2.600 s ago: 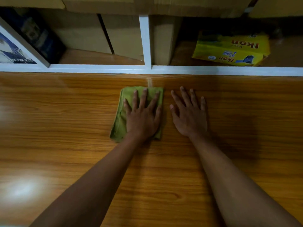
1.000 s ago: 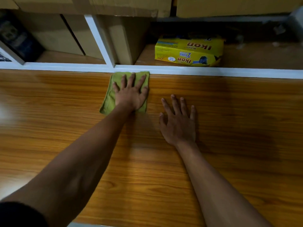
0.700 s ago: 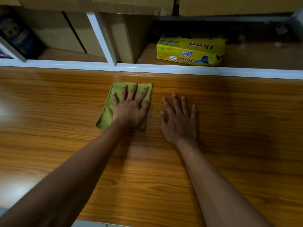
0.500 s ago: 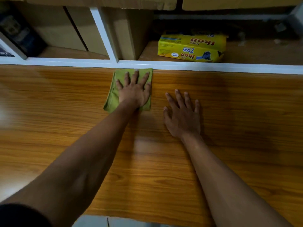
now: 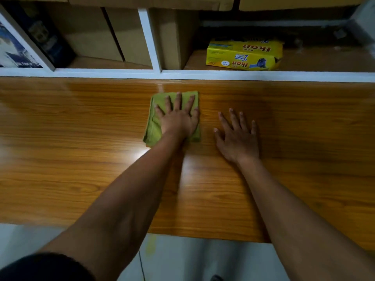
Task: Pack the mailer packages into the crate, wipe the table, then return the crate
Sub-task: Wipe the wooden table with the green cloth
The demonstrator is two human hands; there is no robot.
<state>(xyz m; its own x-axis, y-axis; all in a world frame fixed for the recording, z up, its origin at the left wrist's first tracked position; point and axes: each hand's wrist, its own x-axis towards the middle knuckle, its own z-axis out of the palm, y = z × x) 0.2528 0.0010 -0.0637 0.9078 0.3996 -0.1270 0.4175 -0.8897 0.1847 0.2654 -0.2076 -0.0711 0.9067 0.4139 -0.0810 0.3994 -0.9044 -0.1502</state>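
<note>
A folded green cloth (image 5: 152, 126) lies on the wooden table (image 5: 81, 142) near its far edge. My left hand (image 5: 178, 118) presses flat on the cloth with straight, spread fingers. My right hand (image 5: 237, 136) rests flat on the bare wood just right of the cloth, fingers spread. No mailer packages and no crate are in view.
A white-framed shelf (image 5: 154, 72) runs along the table's far edge. It holds cardboard boxes (image 5: 125, 41) and a yellow packet (image 5: 243, 55) at the right. A dark box (image 5: 42, 37) stands at the far left. Pale floor (image 5: 203, 260) shows below the table's near edge.
My left hand has slid the cloth back from the far edge towards me, as in earlier back-and-forth strokes. My right hand stays flat on the wood beside it.
</note>
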